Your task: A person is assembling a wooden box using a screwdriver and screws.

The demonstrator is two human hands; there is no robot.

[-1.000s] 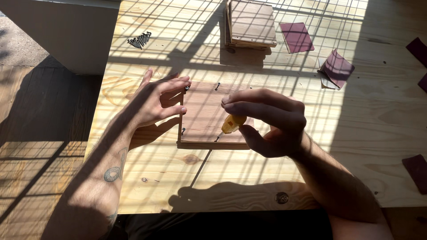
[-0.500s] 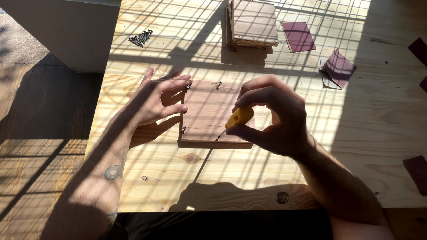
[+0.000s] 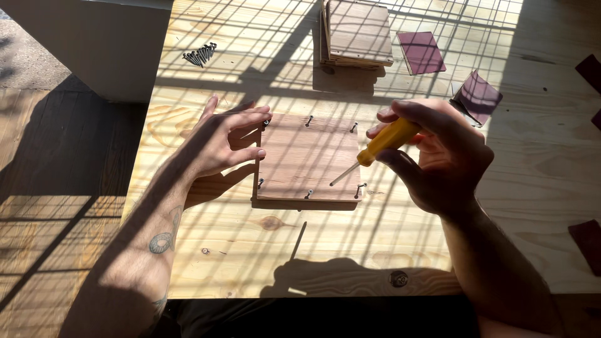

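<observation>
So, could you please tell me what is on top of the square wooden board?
Six screws stand in the square wooden board. The left hand's fingers cover its left edge, hiding anything beneath them.

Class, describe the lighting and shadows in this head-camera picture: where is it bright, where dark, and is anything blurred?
Head view: hard sunlight throws a grid of shadow lines across the table; the wooden board and screwdriver stay sharp; both forearms and the bottom edge fall in deep shadow; no glare or blur.
</observation>
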